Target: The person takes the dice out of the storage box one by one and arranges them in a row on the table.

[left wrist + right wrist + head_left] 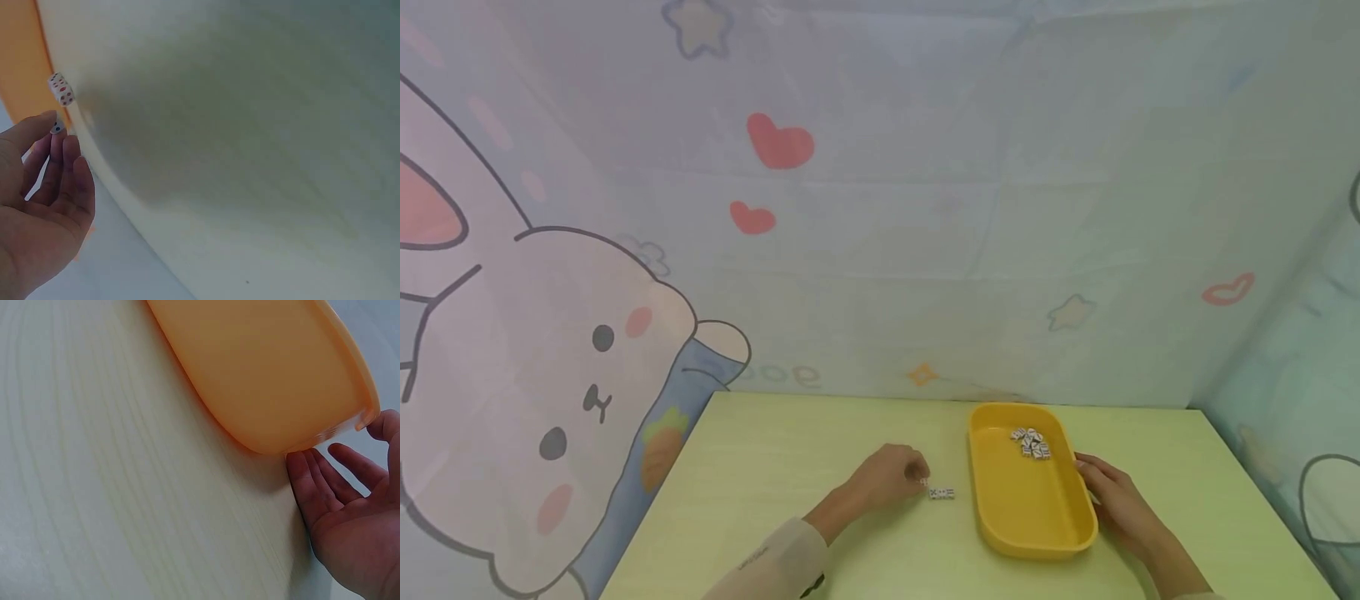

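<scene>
My left hand (889, 477) pinches a small white die (57, 127) between thumb and fingertips, low over the table. Just to the right of those fingertips, a short row of white dice (942, 493) lies on the tabletop, its dice side by side. In the left wrist view the same dice row (61, 89) shows red and black pips. Farther right stands a yellow tray (1011, 500) with rounded corners. A loose cluster of dice (1032, 444) lies in its far part. At the tray's right side, my right hand (353, 500) holds it, thumb at the rim and fingertips against the outer wall.
The pale yellow-green table (760, 450) ends at a printed cloth backdrop (887, 250) with hearts, stars and a large rabbit. Another stretch of cloth hangs along the right side. The tray's raised wall stands between the dice row and the right hand.
</scene>
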Demonstrator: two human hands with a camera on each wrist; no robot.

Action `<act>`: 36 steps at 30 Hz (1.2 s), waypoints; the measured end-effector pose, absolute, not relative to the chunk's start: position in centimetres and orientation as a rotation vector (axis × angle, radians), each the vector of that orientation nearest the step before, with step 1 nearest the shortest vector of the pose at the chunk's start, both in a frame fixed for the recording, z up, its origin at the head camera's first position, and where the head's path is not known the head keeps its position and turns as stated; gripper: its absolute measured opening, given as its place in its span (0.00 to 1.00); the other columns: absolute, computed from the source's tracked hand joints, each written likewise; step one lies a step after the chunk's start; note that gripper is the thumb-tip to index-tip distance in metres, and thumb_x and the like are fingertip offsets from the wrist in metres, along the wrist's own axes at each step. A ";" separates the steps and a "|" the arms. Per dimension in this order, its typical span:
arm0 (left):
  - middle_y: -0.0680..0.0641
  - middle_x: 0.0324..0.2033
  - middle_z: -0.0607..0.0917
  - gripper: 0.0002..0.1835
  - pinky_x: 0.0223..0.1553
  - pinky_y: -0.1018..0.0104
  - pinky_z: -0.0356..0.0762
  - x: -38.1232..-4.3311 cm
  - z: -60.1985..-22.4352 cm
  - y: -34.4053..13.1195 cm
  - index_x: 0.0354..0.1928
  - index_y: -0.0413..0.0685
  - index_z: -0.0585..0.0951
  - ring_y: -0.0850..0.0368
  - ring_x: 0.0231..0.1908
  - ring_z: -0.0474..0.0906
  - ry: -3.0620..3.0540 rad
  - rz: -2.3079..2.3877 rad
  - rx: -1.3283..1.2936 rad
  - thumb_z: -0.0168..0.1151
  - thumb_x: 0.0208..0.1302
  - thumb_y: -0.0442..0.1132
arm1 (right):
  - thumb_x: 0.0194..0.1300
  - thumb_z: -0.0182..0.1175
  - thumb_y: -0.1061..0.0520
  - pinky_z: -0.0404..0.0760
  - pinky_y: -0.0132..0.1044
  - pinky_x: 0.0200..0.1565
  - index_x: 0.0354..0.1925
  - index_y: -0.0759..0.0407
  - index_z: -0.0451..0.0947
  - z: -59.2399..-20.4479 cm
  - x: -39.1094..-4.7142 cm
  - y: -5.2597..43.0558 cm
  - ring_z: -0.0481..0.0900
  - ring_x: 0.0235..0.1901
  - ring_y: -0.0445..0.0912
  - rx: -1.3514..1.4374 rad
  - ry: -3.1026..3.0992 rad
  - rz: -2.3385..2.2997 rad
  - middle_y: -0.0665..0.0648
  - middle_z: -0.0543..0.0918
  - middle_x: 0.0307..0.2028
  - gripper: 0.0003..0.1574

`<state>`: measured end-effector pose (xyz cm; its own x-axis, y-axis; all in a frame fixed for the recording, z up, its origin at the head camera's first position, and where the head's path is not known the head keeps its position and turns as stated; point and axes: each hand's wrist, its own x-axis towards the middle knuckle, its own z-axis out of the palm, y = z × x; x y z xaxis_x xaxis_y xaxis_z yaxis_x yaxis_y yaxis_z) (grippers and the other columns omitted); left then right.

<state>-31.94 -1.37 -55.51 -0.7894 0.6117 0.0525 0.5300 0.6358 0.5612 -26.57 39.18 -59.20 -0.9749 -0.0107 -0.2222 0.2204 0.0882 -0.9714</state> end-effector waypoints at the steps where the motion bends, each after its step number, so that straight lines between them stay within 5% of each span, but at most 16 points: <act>1: 0.59 0.39 0.87 0.07 0.45 0.72 0.81 -31.9 -55.8 -1.4 0.45 0.50 0.89 0.68 0.39 0.80 2.712 0.853 0.957 0.75 0.67 0.37 | 0.84 0.51 0.38 0.82 0.38 0.60 0.80 0.69 0.56 -59.2 -26.6 39.2 0.79 0.55 0.33 0.219 2.184 -2.001 0.64 0.71 0.73 0.46; 26: 0.60 0.39 0.85 0.09 0.46 0.73 0.81 -31.7 -57.1 -1.7 0.46 0.51 0.88 0.69 0.40 0.79 2.641 0.903 0.965 0.76 0.66 0.38 | 0.85 0.49 0.39 0.82 0.39 0.60 0.81 0.69 0.55 -59.1 -26.4 38.9 0.79 0.56 0.34 0.215 2.173 -2.010 0.68 0.65 0.77 0.45; 36: 0.55 0.50 0.85 0.20 0.49 0.68 0.81 -32.3 -55.1 0.1 0.56 0.47 0.85 0.57 0.50 0.81 2.627 1.008 0.979 0.73 0.70 0.50 | 0.84 0.50 0.39 0.82 0.38 0.59 0.80 0.69 0.56 -59.2 -26.4 38.9 0.79 0.56 0.35 0.230 2.182 -2.018 0.66 0.69 0.75 0.45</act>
